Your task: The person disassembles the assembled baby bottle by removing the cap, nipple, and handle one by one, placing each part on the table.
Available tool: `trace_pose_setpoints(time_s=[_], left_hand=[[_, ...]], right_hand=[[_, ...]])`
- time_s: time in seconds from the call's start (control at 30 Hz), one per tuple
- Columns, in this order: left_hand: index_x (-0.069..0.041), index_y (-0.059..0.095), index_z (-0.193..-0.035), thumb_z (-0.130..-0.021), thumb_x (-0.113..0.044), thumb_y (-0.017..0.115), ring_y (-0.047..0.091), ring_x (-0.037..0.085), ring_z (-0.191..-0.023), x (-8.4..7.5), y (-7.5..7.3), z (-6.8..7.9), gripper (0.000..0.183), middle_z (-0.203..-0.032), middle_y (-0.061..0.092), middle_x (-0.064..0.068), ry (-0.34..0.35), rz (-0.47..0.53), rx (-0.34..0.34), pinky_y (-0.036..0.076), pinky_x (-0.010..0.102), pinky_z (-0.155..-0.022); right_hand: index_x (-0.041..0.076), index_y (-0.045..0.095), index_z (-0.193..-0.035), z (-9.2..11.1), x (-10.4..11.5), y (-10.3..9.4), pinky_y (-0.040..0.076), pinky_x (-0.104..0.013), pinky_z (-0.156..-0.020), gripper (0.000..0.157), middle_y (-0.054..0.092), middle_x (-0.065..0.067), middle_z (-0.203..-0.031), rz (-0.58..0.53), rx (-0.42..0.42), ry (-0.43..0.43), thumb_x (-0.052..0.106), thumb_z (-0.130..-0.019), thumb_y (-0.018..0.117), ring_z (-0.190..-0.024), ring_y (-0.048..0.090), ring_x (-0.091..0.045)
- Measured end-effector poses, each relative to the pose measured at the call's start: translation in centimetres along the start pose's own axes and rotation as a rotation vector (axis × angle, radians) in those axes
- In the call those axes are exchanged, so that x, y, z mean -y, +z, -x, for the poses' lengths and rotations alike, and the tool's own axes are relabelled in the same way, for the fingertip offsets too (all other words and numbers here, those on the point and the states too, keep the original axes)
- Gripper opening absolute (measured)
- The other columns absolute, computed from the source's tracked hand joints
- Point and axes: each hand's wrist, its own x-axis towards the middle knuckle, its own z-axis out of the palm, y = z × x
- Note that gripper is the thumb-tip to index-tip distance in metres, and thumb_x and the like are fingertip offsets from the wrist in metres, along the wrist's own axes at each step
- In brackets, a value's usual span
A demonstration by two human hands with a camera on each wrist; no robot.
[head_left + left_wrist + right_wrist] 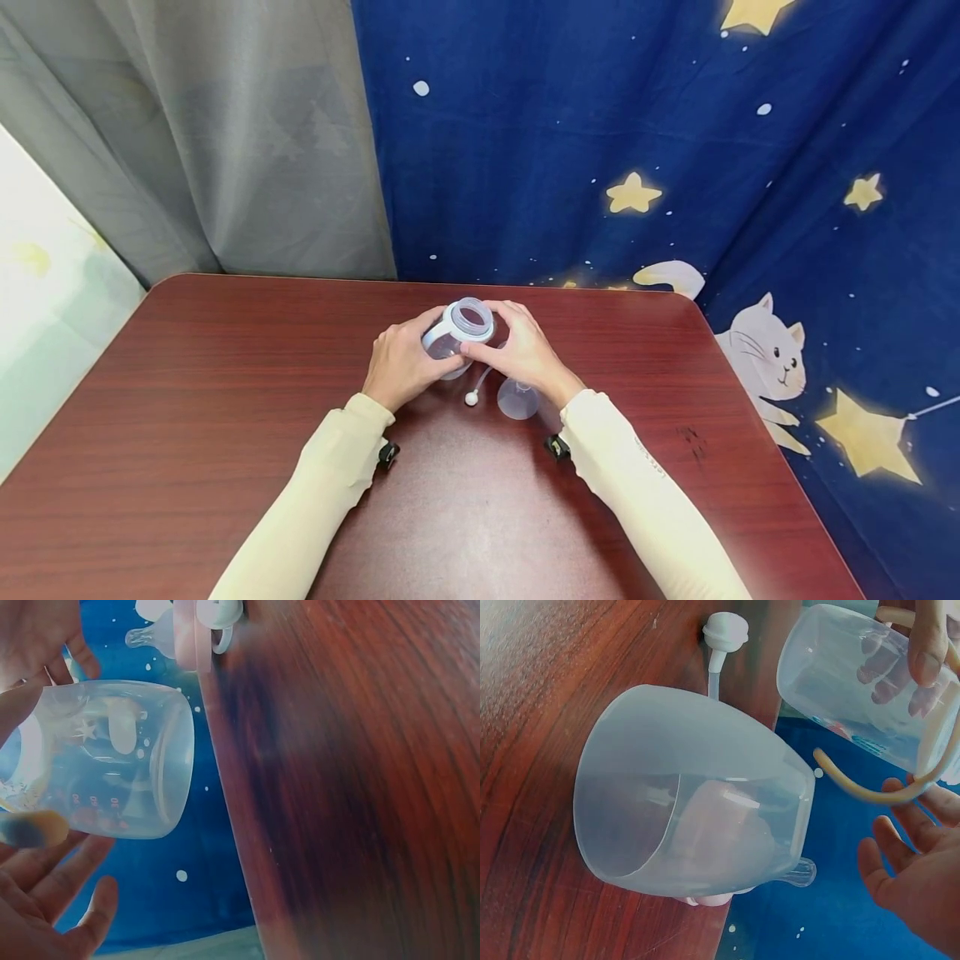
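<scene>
A clear baby bottle (112, 757) with printed markings is held up above the table, its threaded mouth (474, 315) uncovered and facing up. Around its neck sits a handle ring (870, 796), white in the head view and yellowish in the right wrist view. My left hand (405, 360) grips the bottle's upper side, thumb in front and fingers behind. With thumb and fingers on either side of the ring, my right hand (525, 350) holds it from the right.
Below my right hand, a translucent dome cap (517, 401) stands on the brown table (225, 400). Beside it lies a straw's white round end (471, 399). A clear teat (154, 637) with a pink collar (193, 630) is behind the cap. Curtains (510, 150) hang behind the table.
</scene>
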Motion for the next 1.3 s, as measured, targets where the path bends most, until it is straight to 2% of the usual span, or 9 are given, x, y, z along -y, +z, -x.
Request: trace_pose_setpoints(time_s=[0.13,0.3,0.5,0.7,0.8,1.0,1.3], left_hand=[[-0.019,0.065,-0.129,-0.071,-0.049,0.084,0.065,0.020,-0.076,0.2,0.0,0.1,0.069,-0.104,0.074,0.002,-0.006,-0.001,0.008,0.047,0.040,-0.060],[-0.020,0.065,-0.129,-0.070,-0.052,0.084,0.065,0.020,-0.075,0.4,-0.1,0.2,0.070,-0.102,0.074,0.002,-0.009,-0.016,0.008,0.048,0.040,-0.060],[-0.020,0.065,-0.128,-0.069,-0.052,0.085,0.066,0.022,-0.074,0.4,-0.1,0.3,0.071,-0.100,0.074,0.002,-0.013,-0.023,-0.003,0.049,0.043,-0.059],[-0.019,0.064,-0.129,-0.068,-0.051,0.087,0.067,0.025,-0.077,0.6,-0.3,0.3,0.072,-0.102,0.073,0.004,-0.038,-0.028,-0.002,0.051,0.045,-0.062],[-0.018,0.063,-0.130,-0.069,-0.049,0.087,0.067,0.027,-0.081,0.8,-0.6,0.4,0.073,-0.104,0.073,0.005,-0.055,-0.025,0.002,0.051,0.046,-0.065],[-0.017,0.061,-0.132,-0.069,-0.050,0.087,0.067,0.029,-0.081,1.2,-0.8,0.5,0.076,-0.108,0.072,0.009,-0.090,-0.040,-0.020,0.051,0.046,-0.066],[-0.016,0.060,-0.134,-0.070,-0.051,0.086,0.067,0.031,-0.088,1.5,-0.9,0.9,0.077,-0.114,0.071,0.010,-0.134,-0.029,-0.028,0.051,0.049,-0.070]], right_hand=[[0.010,0.060,-0.130,0.1,0.0,0.0,0.038,-0.044,-0.104,0.062,0.063,-0.004,-0.123,-0.005,-0.022,-0.006,0.038,-0.079,0.081,-0.123,0.050,-0.029],[0.012,0.059,-0.130,0.1,0.2,0.0,0.039,-0.043,-0.102,0.062,0.063,-0.001,-0.121,-0.004,-0.045,0.002,0.039,-0.079,0.081,-0.119,0.051,-0.023],[0.009,0.059,-0.131,0.1,0.6,-0.3,0.039,-0.044,-0.104,0.064,0.063,-0.005,-0.122,-0.014,-0.070,-0.009,0.038,-0.078,0.082,-0.119,0.051,-0.023],[0.013,0.059,-0.132,0.1,1.1,-0.8,0.039,-0.043,-0.103,0.063,0.062,-0.002,-0.124,-0.048,-0.109,-0.013,0.035,-0.078,0.082,-0.120,0.051,-0.021],[0.015,0.059,-0.132,0.1,1.2,-1.1,0.042,-0.043,-0.099,0.062,0.061,0.000,-0.126,-0.084,-0.151,-0.019,0.034,-0.078,0.082,-0.118,0.052,-0.018],[0.010,0.058,-0.132,0.0,1.1,-1.3,0.043,-0.040,-0.093,0.062,0.062,-0.006,-0.126,-0.138,-0.249,-0.029,0.032,-0.079,0.081,-0.113,0.054,-0.020],[0.009,0.060,-0.126,-0.2,0.6,-1.3,0.042,-0.037,-0.081,0.056,0.066,-0.006,-0.111,-0.147,-0.456,0.085,0.036,-0.081,0.080,-0.097,0.057,-0.028]])
